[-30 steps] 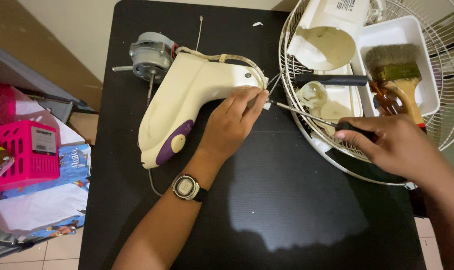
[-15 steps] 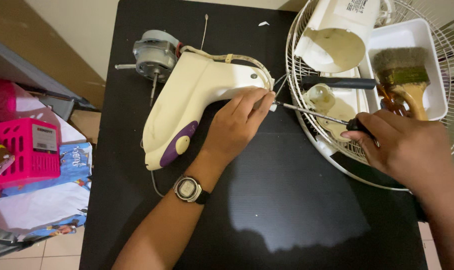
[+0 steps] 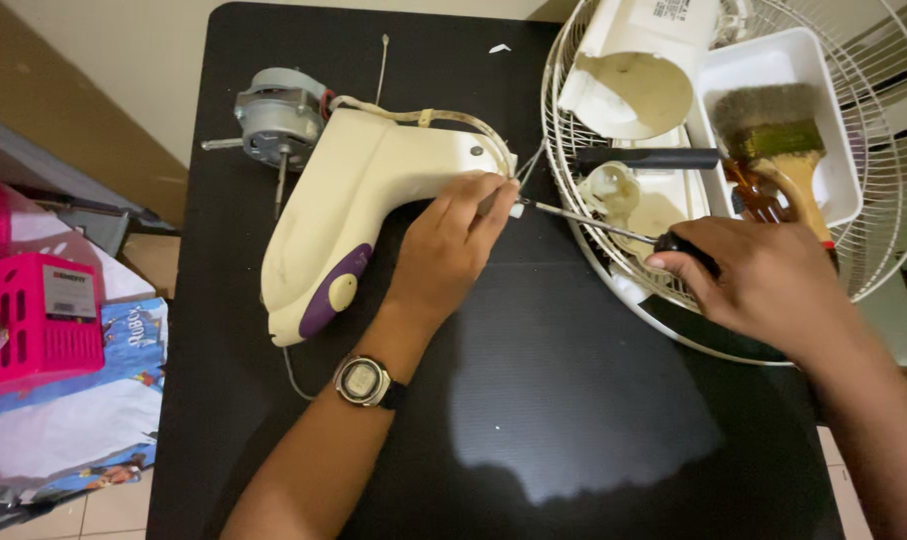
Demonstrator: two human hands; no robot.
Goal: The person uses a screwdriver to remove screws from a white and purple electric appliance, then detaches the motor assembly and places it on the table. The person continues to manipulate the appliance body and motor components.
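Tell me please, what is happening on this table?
A person is working on a taken-apart fan on a black table. The left hand presses on the cream housing, with the fingers at its right end. The right hand holds a screwdriver, whose tip points at that same end. The grey motor lies beside the housing at upper left. A wire guard at right holds white parts and a tray with a brush.
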